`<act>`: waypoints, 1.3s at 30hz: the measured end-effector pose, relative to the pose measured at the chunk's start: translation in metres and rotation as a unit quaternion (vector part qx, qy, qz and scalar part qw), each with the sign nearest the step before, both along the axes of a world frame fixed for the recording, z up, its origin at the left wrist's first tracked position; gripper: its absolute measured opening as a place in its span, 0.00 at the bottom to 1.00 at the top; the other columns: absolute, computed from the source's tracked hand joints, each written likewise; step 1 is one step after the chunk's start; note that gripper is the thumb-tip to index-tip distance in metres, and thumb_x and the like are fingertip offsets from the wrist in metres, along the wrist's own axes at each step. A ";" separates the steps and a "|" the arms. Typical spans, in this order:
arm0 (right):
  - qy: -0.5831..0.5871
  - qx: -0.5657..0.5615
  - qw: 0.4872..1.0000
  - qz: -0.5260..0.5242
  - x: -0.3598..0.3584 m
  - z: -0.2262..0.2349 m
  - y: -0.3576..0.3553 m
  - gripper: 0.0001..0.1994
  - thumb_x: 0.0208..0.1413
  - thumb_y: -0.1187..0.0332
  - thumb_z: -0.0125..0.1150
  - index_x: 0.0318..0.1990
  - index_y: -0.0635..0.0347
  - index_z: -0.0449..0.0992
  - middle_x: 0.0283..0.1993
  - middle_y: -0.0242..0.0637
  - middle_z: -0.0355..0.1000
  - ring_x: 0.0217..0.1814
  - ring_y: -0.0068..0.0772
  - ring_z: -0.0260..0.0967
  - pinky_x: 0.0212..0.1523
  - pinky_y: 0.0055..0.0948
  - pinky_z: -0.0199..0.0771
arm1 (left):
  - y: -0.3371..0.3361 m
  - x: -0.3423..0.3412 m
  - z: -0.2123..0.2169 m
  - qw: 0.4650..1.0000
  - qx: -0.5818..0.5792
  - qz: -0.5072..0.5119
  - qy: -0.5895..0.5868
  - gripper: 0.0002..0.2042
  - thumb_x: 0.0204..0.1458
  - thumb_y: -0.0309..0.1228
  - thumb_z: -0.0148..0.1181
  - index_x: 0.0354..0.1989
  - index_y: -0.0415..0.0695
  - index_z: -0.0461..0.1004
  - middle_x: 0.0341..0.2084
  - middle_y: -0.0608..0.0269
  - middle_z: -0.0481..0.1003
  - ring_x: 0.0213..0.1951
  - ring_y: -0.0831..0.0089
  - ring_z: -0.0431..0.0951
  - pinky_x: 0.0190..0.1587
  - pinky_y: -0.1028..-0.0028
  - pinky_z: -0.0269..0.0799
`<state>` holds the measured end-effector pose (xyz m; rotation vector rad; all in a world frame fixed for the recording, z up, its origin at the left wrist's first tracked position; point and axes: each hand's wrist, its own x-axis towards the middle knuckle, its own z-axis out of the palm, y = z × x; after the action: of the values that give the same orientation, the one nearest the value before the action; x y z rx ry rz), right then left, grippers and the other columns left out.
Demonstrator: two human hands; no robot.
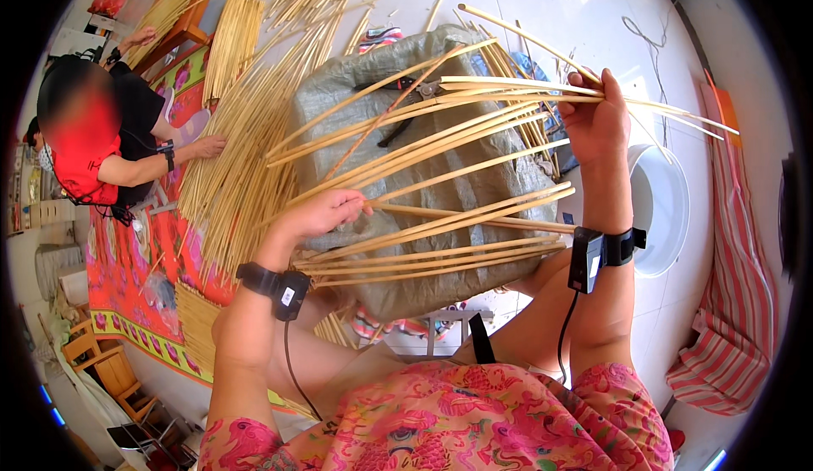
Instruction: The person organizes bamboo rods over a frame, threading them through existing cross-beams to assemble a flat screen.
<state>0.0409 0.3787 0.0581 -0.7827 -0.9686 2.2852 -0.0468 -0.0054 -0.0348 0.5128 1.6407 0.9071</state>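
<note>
1. Right hand (595,120): raised at upper right, its grip clamped together on the far ends of a bundle of pale sticks (440,158). Black wrist strap with a small device and cord below it.

2. Left hand (318,214): lower and nearer the body, fingers lying loosely curled on the near ends of the same fan of sticks; whether the grip is pinched on one stick or only resting on them, I cannot tell. A black wrist strap with a device sits on this wrist too.

3. Pale sticks, position: spread as a fan over a grey woven sack (440,192) that lies across the person's lap. The fan gathers at the right hand and splays out toward the left.

4. Long axis: the sticks run roughly left to right across the view, the upper ones tilting up to the right, the lower ones near level. The gathered ends lie at the right hand's grip; the free ends lie toward and just below the left hand.

5. Nearer hand: the left hand is nearer the loose lower sticks; the right hand is nearer the crossing point at the top.

6. Black-handled cutter (406,103): rests on the sack under the upper sticks, between the two hands, touched by neither.

7. Surroundings: a heap of loose sticks (237,158) on the floor to the left; a co-worker's hand (207,146) rests on that heap; a white basin (665,209) stands just right of the right forearm.
</note>
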 end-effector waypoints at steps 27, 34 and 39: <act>0.001 0.010 1.000 0.000 0.004 -0.010 0.010 0.16 0.61 0.61 0.41 0.36 0.66 0.69 0.28 0.41 0.70 0.27 0.31 0.66 0.23 0.27 0.66 | 0.022 0.035 -0.007 0.955 -0.034 -0.129 0.265 0.10 0.49 0.30 0.56 0.38 0.38 0.71 0.29 0.53 0.73 0.34 0.56 0.74 0.35 0.66 0.68; -0.031 0.015 0.999 -0.025 0.003 0.000 0.002 0.16 0.63 0.62 0.37 0.37 0.67 0.67 0.28 0.41 0.68 0.27 0.31 0.63 0.23 0.26 0.62 | 0.021 0.011 0.011 0.948 0.034 -0.014 0.316 0.11 0.52 0.30 0.54 0.40 0.36 0.70 0.28 0.52 0.73 0.33 0.58 0.74 0.37 0.69 0.69; -0.027 0.015 0.999 -0.018 0.003 -0.001 0.003 0.16 0.62 0.61 0.39 0.37 0.67 0.68 0.28 0.41 0.69 0.27 0.31 0.65 0.24 0.27 0.64 | 0.024 0.009 0.009 0.872 0.074 0.027 0.484 0.10 0.47 0.26 0.57 0.39 0.38 0.71 0.29 0.54 0.71 0.36 0.56 0.73 0.41 0.68 0.69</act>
<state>0.0440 0.3817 0.0566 -0.8455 -1.0022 2.2249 -0.0383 0.0191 -0.0262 1.1628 2.4954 0.8656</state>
